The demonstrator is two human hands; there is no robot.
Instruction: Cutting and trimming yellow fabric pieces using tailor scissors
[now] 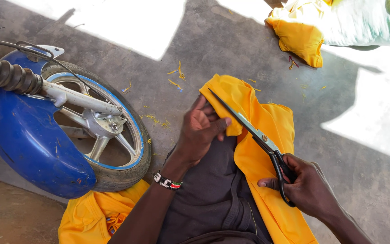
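Head view, left hand: the left hand (200, 131) pinches the upper edge of the yellow fabric (267, 149) between thumb and fingers, fingers curled narrow around a fold of it.
Head view, right hand: the right hand (304, 183) holds the scissors (258, 135) by their black handles, thumb and fingers threaded through the loops.
Head view, scissors: the blades lie close together, nearly shut, pointing up and to the left; the tip sits over the top of the fabric, just above the left hand's fingers.
Head view, yellow fabric: it drapes over the person's lap, running from the upper middle of the picture down to the lower right edge, lying on dark grey clothing (213, 190).
Head view, wrist: a beaded bracelet (168, 182) in black, white, red and green circles the left wrist.
Head view, second cloth: more yellow cloth (91, 217) lies bunched on the ground at lower left, below the wheel.
Head view, third cloth: another yellow bundle (299, 34) rests at the top right, against a pale sack (366, 22).
Head view, motorcycle: a front wheel (100, 126) with a blue-striped rim and a blue mudguard (23, 135) stands at left, well apart from the scissors.
Head view, ground: the concrete floor (195, 54) carries scattered yellow thread scraps (177, 77) near the fabric's top.
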